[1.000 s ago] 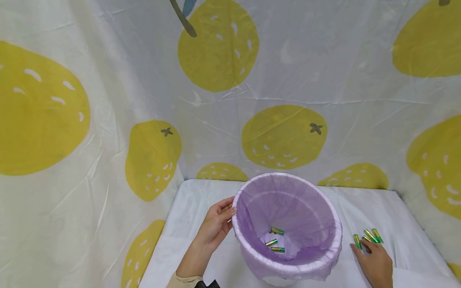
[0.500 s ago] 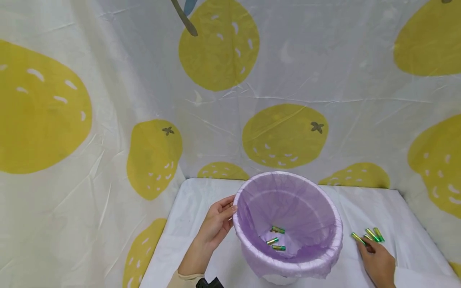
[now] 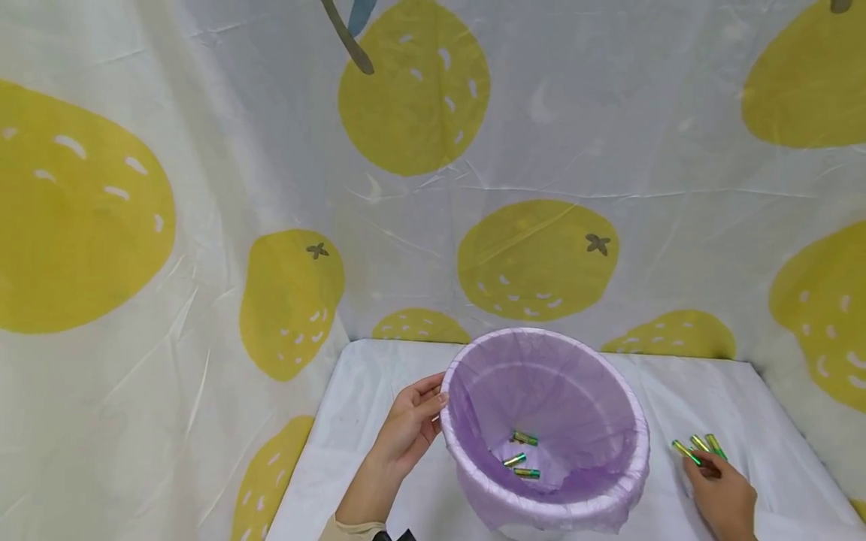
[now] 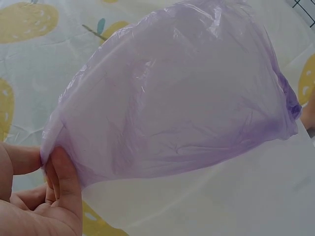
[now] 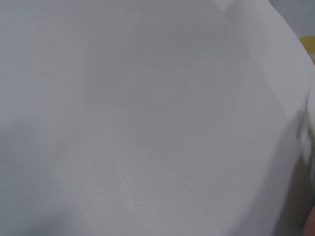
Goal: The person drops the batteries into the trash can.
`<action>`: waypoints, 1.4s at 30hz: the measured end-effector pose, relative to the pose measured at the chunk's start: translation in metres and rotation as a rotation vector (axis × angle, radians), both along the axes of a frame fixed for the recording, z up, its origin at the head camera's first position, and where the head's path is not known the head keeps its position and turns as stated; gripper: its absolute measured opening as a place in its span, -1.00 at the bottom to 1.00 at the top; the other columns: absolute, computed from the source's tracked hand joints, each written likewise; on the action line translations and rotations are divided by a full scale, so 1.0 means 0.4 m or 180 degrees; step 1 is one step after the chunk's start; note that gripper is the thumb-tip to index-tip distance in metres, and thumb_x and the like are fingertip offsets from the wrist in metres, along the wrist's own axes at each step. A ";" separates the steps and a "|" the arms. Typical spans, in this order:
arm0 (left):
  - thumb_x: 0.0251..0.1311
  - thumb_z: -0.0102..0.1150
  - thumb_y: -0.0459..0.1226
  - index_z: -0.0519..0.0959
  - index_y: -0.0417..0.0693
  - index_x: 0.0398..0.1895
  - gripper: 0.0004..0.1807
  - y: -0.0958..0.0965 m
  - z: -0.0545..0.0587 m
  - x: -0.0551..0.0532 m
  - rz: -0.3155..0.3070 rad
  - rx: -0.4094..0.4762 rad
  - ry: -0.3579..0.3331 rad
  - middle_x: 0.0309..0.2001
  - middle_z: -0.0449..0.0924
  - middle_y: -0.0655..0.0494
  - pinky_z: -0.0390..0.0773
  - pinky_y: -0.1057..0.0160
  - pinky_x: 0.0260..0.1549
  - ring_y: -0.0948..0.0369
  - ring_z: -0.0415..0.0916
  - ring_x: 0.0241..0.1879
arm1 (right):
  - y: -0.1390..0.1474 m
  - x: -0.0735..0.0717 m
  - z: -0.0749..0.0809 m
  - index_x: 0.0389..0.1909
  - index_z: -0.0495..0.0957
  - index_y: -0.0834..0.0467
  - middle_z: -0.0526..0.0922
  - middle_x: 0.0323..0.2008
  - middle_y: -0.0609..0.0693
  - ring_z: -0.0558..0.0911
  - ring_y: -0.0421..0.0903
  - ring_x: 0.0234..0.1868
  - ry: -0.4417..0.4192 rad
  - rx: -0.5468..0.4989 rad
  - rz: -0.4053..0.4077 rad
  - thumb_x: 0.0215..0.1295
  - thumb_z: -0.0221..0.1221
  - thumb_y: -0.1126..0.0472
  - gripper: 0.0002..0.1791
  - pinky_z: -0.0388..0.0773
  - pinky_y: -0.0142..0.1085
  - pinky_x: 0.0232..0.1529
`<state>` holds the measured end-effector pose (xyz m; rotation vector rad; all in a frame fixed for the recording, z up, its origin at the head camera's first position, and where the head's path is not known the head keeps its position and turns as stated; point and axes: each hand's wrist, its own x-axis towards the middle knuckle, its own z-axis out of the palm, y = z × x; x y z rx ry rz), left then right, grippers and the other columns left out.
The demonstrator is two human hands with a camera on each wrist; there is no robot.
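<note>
A round bin [image 3: 541, 511] lined with a thin purple bag [image 3: 575, 406] leans toward me, its mouth facing up and forward. My left hand [image 3: 409, 428] grips the bin's left rim, thumb outside; the left wrist view shows thumb and fingers pinching the edge of the purple bag [image 4: 172, 98]. Inside the bin lie several green-and-gold batteries [image 3: 525, 473]. To its right, my right hand [image 3: 724, 492] pinches one battery [image 3: 686, 452] at its lower end. Two more batteries [image 3: 716, 446] show just behind those fingers. In the right wrist view only a blurred fingertip [image 5: 310, 226] shows.
White cloth [image 3: 379, 368] covers the table under everything. Behind and to the left hang curtains [image 3: 406, 248] printed with yellow fruit. A dark wire grid [image 4: 306, 11] peeks in at the left wrist view's upper right corner.
My right hand has taken hold of the nearest battery, turned it to a slant and drawn it slightly to the right. The left hand keeps its grip on the bin.
</note>
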<state>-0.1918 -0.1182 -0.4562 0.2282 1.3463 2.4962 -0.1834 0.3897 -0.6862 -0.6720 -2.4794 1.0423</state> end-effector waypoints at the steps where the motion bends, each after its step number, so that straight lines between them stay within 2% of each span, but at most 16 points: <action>1: 0.44 0.06 -0.51 0.25 -0.54 0.39 -0.49 0.000 -0.001 0.001 -0.0004 0.0000 -0.0004 -0.04 0.57 -0.03 0.62 0.33 -0.18 0.21 0.59 -0.13 | 0.001 0.000 0.002 -0.02 0.68 0.35 0.70 -0.45 0.06 0.38 -0.56 -0.56 0.0008 -0.0012 -0.0011 0.29 0.35 0.19 -0.65 0.32 -0.52 -0.44; 5: 0.45 0.05 -0.50 0.25 -0.55 0.39 -0.49 0.000 -0.006 0.005 -0.0024 -0.0003 0.0007 -0.02 0.57 -0.04 0.62 0.33 -0.18 0.21 0.60 -0.12 | 0.006 0.004 0.013 -0.01 0.69 0.35 0.70 -0.46 0.04 0.36 -0.58 -0.56 0.0024 -0.0001 -0.0020 0.27 0.37 0.21 -0.65 0.32 -0.49 -0.41; 11: 0.46 0.04 -0.51 0.24 -0.55 0.39 -0.49 0.001 -0.010 0.011 -0.0025 -0.0002 0.0017 0.00 0.57 -0.05 0.62 0.32 -0.16 0.19 0.60 -0.10 | 0.011 0.006 0.037 0.01 0.69 0.35 0.73 -0.37 0.20 0.31 -0.59 -0.53 0.0015 0.0066 -0.0037 0.27 0.39 0.20 -0.63 0.30 -0.40 -0.40; 13: 0.46 0.03 -0.51 0.24 -0.56 0.39 -0.49 0.002 -0.010 0.011 -0.0025 -0.0010 0.0027 0.00 0.56 -0.06 0.62 0.32 -0.17 0.19 0.60 -0.10 | 0.011 0.008 0.045 0.00 0.69 0.35 0.74 -0.38 0.17 0.32 -0.61 -0.54 0.0033 0.0029 -0.0039 0.26 0.40 0.20 -0.63 0.31 -0.41 -0.40; 16: 0.46 0.03 -0.51 0.24 -0.56 0.39 -0.50 0.002 -0.009 0.011 -0.0026 -0.0015 0.0042 0.00 0.57 -0.06 0.62 0.33 -0.17 0.19 0.60 -0.09 | 0.013 0.011 0.054 -0.01 0.70 0.34 0.73 -0.47 -0.02 0.34 -0.63 -0.53 0.0088 -0.0021 -0.0004 0.26 0.41 0.16 -0.61 0.32 -0.43 -0.39; 20: 0.46 0.02 -0.52 0.24 -0.56 0.39 -0.50 0.000 -0.008 0.012 -0.0024 -0.0004 0.0041 -0.01 0.57 -0.05 0.62 0.33 -0.18 0.19 0.59 -0.10 | 0.017 0.011 0.065 -0.02 0.70 0.34 0.61 -0.55 -0.40 0.36 -0.67 -0.50 0.0158 -0.0012 0.0157 0.29 0.40 0.11 -0.60 0.31 -0.47 -0.39; 25: 0.47 -0.02 -0.53 0.23 -0.57 0.39 -0.51 -0.002 -0.005 0.011 -0.0032 0.0003 0.0052 0.00 0.56 -0.06 0.62 0.33 -0.19 0.19 0.59 -0.10 | 0.016 0.009 0.084 -0.11 0.71 0.35 0.51 -0.54 -0.58 0.39 -0.67 -0.48 0.0351 -0.0014 0.0363 0.26 0.42 0.15 -0.66 0.30 -0.57 -0.40; 31: 0.47 0.01 -0.52 0.22 -0.56 0.39 -0.50 -0.002 -0.002 0.008 -0.0035 -0.0001 0.0066 0.02 0.55 -0.08 0.63 0.32 -0.16 0.18 0.59 -0.08 | 0.014 0.000 0.108 -0.14 0.70 0.35 0.56 -0.53 -0.44 0.41 -0.64 -0.47 0.0369 0.0030 0.0495 0.29 0.41 0.17 -0.70 0.34 -0.65 -0.43; 35: 0.47 0.01 -0.52 0.23 -0.56 0.39 -0.50 -0.001 -0.001 0.006 -0.0038 -0.0007 0.0062 0.02 0.56 -0.07 0.63 0.31 -0.14 0.18 0.59 -0.08 | 0.012 -0.001 0.123 -0.13 0.69 0.35 0.58 -0.53 -0.36 0.43 -0.57 -0.47 0.0329 0.0014 0.0507 0.32 0.39 0.15 -0.68 0.37 -0.59 -0.47; 42: 0.46 0.02 -0.52 0.23 -0.56 0.39 -0.50 -0.001 -0.002 0.002 -0.0033 -0.0025 0.0057 0.03 0.55 -0.08 0.62 0.31 -0.13 0.18 0.59 -0.07 | 0.003 -0.006 0.155 -0.09 0.68 0.35 0.61 -0.50 -0.35 0.48 -0.52 -0.45 0.0341 -0.0130 0.0614 0.37 0.37 0.11 -0.65 0.45 -0.52 -0.53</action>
